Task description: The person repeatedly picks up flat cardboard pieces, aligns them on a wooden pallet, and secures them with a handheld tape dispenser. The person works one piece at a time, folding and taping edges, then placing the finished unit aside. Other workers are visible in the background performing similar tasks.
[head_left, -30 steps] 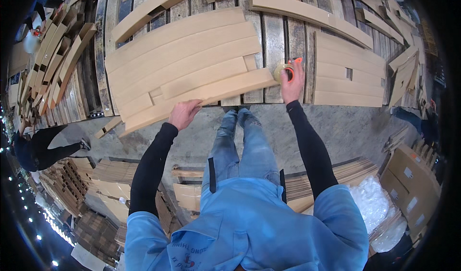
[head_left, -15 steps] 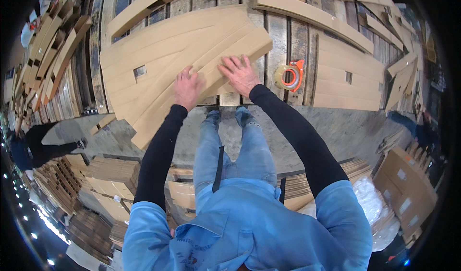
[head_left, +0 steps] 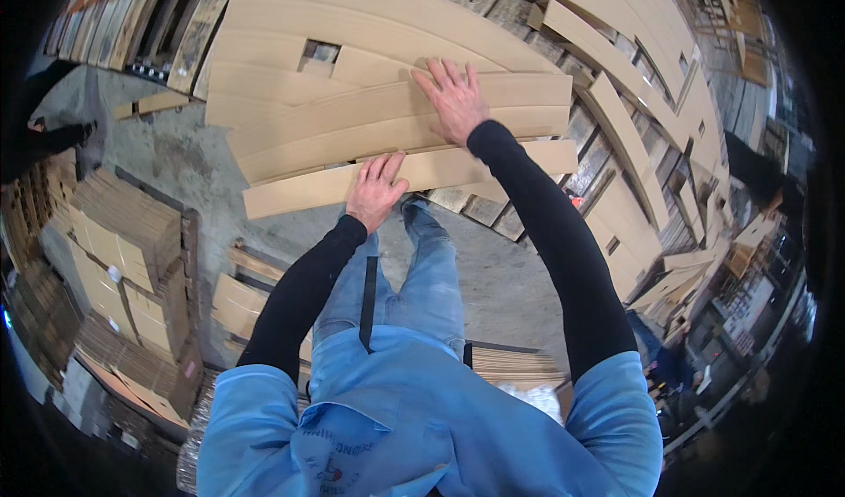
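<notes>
A: So, what changed?
B: Right hand (head_left: 459, 110) has shifted farther out, spread on cardboard panel (head_left: 334, 132) overhanging desk (head_left: 482, 209); left hand (head_left: 377, 189) on near strip (head_left: 299, 191), pinch unclear.
A: Meaning?
B: Panel's probably being steadied.

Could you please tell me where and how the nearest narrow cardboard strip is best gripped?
Probably by its near long edge, left of the left hand, coming from the near side: there the narrow cardboard strip appears to overhang the floor, leaving its underside reachable.
</notes>
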`<state>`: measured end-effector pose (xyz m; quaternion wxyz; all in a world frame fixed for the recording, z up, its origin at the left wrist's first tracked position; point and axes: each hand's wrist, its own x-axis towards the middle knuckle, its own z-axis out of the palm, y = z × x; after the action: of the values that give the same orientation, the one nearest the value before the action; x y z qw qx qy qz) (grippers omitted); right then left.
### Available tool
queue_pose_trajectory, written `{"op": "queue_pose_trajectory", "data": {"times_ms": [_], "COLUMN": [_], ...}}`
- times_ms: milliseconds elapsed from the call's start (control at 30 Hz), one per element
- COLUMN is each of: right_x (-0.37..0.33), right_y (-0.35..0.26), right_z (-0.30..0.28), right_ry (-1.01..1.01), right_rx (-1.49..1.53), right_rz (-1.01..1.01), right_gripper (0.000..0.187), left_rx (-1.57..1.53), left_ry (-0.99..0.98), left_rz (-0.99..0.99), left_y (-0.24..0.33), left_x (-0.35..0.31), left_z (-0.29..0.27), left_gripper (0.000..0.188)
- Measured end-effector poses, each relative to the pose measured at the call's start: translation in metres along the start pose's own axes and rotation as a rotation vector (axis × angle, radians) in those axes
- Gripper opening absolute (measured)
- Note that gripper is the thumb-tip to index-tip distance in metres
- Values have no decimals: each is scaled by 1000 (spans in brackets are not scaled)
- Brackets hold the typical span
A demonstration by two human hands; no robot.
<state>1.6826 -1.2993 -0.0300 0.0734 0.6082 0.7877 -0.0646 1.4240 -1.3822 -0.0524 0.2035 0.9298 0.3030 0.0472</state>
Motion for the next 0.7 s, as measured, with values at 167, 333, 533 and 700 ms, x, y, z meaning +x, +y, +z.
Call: {"op": "queue_pose_trajectory", "data": {"times_ms": [167,333,533,700], "right_x": [56,51,-11,-46], "right_y": [33,70,45,21], "right_z": [-20,-63,-1,25], "right_ry": [-372,-83,307,329], "right_rx": [175,197,286,243], "right_rz": [33,69,51,112], "right_gripper": [71,42,54,61], "left_rx": [-42,-8,-37,-110], "left_ry": [-15,119,278,291], "left_rz": [76,110,254,532], "left_y": [-4,-35,-78,-79], "left_x": [20,90,131,116], "left_z": [-35,-45,-12,-22], "left_gripper": [12,11,9,11]}}
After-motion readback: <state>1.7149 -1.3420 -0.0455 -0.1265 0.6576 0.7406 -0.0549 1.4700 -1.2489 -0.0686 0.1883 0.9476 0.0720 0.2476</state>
